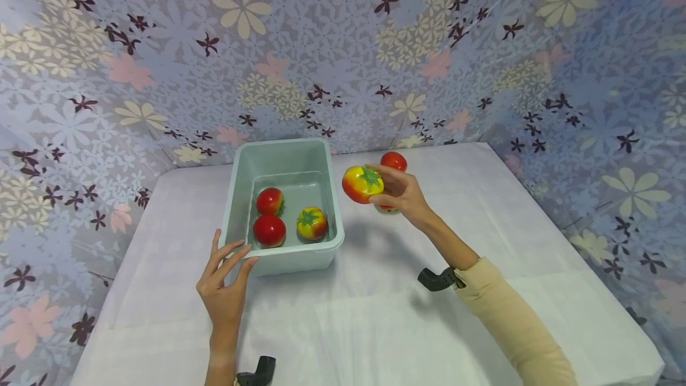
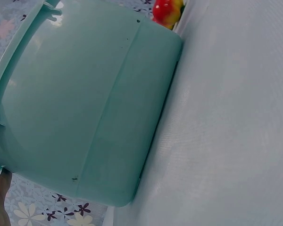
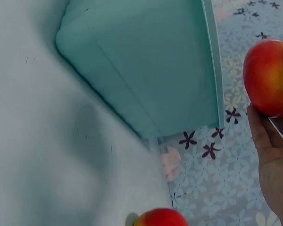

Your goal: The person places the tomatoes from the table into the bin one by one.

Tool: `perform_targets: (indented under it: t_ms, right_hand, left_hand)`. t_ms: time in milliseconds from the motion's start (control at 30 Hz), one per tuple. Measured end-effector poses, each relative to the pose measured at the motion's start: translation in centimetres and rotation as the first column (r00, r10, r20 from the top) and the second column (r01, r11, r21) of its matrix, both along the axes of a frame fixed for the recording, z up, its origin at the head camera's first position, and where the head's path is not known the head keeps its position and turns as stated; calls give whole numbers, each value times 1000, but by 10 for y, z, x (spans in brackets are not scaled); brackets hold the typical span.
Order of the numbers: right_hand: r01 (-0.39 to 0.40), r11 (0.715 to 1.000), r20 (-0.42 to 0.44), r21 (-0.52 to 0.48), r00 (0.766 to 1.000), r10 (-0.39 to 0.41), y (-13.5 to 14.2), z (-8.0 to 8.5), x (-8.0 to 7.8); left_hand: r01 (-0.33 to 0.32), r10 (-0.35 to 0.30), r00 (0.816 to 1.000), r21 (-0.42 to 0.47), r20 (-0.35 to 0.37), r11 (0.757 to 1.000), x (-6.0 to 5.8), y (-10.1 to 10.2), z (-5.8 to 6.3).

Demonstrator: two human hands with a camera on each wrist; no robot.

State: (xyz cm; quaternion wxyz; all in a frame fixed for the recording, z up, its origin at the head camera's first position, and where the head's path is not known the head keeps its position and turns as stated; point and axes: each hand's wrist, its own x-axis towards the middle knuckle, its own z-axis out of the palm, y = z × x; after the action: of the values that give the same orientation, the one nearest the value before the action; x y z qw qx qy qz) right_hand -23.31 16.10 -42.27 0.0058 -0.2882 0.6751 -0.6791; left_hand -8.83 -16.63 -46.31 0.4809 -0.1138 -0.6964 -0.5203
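Tomato (image 1: 354, 188) aloft beside the bin (image 1: 300, 263)
The right hand (image 1: 405, 194) grips the red-and-yellow tomato above the white-covered table (image 1: 375, 326); the left hand (image 1: 222, 290), fingers loosely extended, touches the bin's rim (image 1: 300, 249) (three more tomatoes (image 1: 270, 231) lie inside).

head view looks down from above, while both wrist views face the bin (image 1: 295, 262) closely.

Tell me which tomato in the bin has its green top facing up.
The yellowish one on the right; the left two look mostly red.
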Motion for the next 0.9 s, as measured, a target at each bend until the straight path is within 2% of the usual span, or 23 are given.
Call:
perform_targets:
  t_ms: [333, 533, 733, 900]
  right_hand:
    - [-105, 992, -17, -67, 994, 104, -23, 6, -3]
    - [-116, 992, -1, -54, 993, 116, -34, 10, -3]
    - [-152, 988, 24, -40, 988, 153, -42, 12, -2]
    - [-171, 985, 22, -9, 985, 171, -49, 12, -2]
  left_hand:
    - [0, 0, 1000, 8, 2, 1000, -7, -7, -16]
    - [3, -3, 1000, 9, -9, 1000, -12, -11, -24]
    - [6, -6, 1000, 7, 13, 1000, -11, -12, -26]
    - [3, -3, 1000, 7, 14, 1000, -10, -10, -22]
